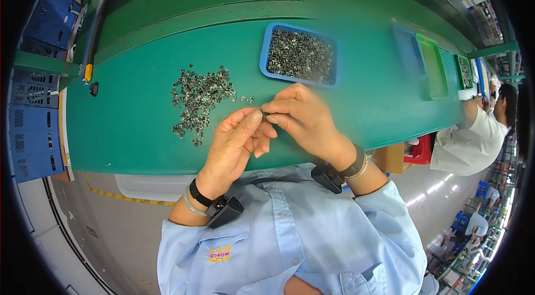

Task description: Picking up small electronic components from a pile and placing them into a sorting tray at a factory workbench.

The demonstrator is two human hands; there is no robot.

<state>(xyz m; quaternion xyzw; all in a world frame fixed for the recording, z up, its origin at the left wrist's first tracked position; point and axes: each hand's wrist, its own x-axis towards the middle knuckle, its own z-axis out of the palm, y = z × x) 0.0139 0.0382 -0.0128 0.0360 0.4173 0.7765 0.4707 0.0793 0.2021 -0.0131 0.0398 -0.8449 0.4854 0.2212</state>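
Note:
My left hand (237,135) and my right hand (304,115) meet above the near middle of the green table. Their fingertips pinch a small dark metal part (265,115) between them, mostly hidden by the fingers. Left of my hands lies a loose pile of small shiny metal parts (199,98), with a few strays (245,99) close to my left fingers. Beyond my right hand stands a blue tray (264,59), filled with many similar small metal parts (301,55).
Right of the blue tray are another blue tray (408,52) and a green tray (443,72). A yellow-tipped tool (88,72) leans at the far left, above a small black object (94,89). Blue crates (34,139) stack at the left. A co-worker (473,139) sits at the right.

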